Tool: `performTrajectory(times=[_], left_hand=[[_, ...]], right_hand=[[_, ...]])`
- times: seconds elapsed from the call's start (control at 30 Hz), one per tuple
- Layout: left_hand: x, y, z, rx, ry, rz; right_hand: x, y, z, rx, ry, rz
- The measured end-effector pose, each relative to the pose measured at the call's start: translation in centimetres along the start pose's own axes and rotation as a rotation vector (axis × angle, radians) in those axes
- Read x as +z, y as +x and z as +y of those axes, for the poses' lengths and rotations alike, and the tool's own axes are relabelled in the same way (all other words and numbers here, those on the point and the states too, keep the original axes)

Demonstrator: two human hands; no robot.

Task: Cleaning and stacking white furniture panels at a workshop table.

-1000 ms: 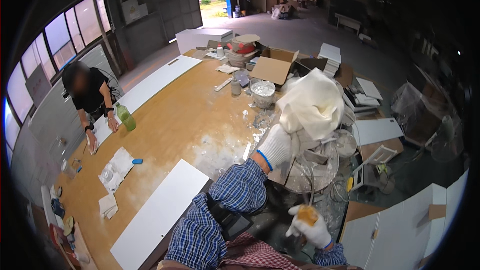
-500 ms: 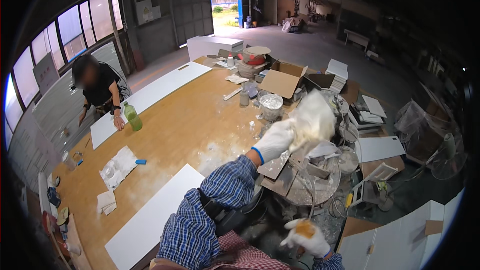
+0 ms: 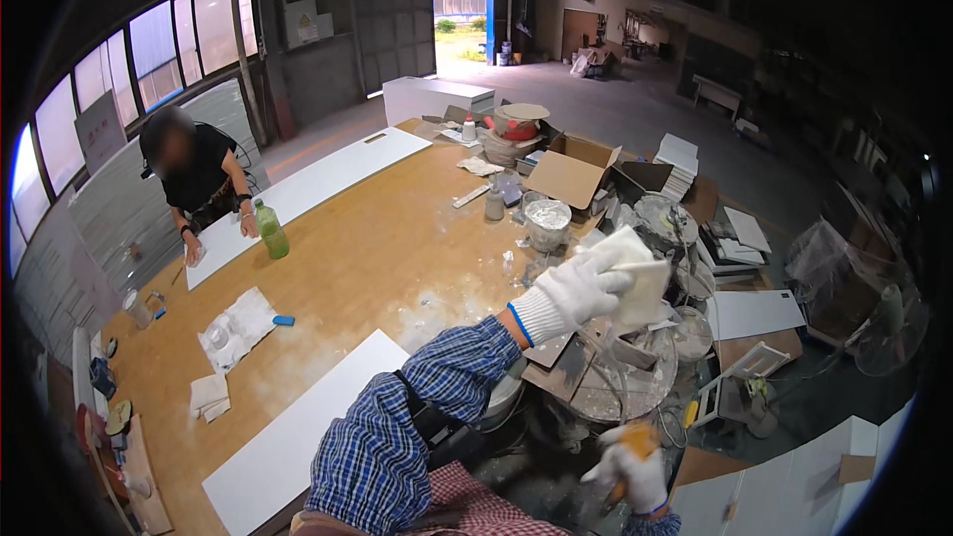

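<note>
My left hand [image 3: 581, 293], in a white knitted glove with a blue cuff edge, grips a folded whitish cloth [image 3: 645, 283] above the cluttered right end of the wooden table. At the lower right is my right hand [image 3: 640, 476], gloved in white too. Its fingers close around a yellow-orange thing [image 3: 640, 437], which is blurred, so I cannot tell its kind. Below the left forearm a long white panel [image 3: 288, 437] lies along the near table edge. Behind the cloth stand a bucket of white paste [image 3: 548, 223] and a round, dust-covered surface [image 3: 635, 392].
Across the table [image 3: 347, 258] a person [image 3: 199, 174] in black leans over another white panel [image 3: 328, 194], beside a green bottle [image 3: 270, 230]. An open cardboard box [image 3: 571, 169] stands at the back right. White paper [image 3: 238, 328] lies left of centre. A small white frame [image 3: 745, 367] stands at the right.
The cloth was blurred and spread; now it shows as a folded, flatter piece in my left hand. My right hand has turned and moved slightly. Across the table, the person's hands have shifted along the panel.
</note>
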State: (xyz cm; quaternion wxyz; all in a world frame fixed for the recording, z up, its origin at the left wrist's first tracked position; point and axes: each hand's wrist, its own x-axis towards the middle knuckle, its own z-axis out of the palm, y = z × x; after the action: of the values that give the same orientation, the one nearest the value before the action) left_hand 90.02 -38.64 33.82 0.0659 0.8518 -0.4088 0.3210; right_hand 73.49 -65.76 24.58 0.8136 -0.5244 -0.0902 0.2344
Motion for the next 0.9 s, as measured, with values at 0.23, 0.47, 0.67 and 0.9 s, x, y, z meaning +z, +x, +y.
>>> performTrajectory(times=[0.23, 0.47, 0.67, 0.9], left_hand=[[-1.7, 0.7, 0.6, -0.345, -0.396, -0.007], [-0.5, 0.2, 2.2, -0.381, -1.126, 0.138], [2.3, -0.9, 2.0, -0.955, -1.273, 0.529], [3.8, -1.8, 3.1, -1.350, -2.250, 0.623]], right_hand=[[-2.0, -0.1, 0.8, -0.023, -0.050, 0.005], [-1.4, -0.2, 0.7, -0.056, -0.029, -0.024], [1.4, -1.2, 0.6, 0.177, -0.365, -0.225], [0.8, -0.1, 1.2, 0.133, -0.283, 0.023]])
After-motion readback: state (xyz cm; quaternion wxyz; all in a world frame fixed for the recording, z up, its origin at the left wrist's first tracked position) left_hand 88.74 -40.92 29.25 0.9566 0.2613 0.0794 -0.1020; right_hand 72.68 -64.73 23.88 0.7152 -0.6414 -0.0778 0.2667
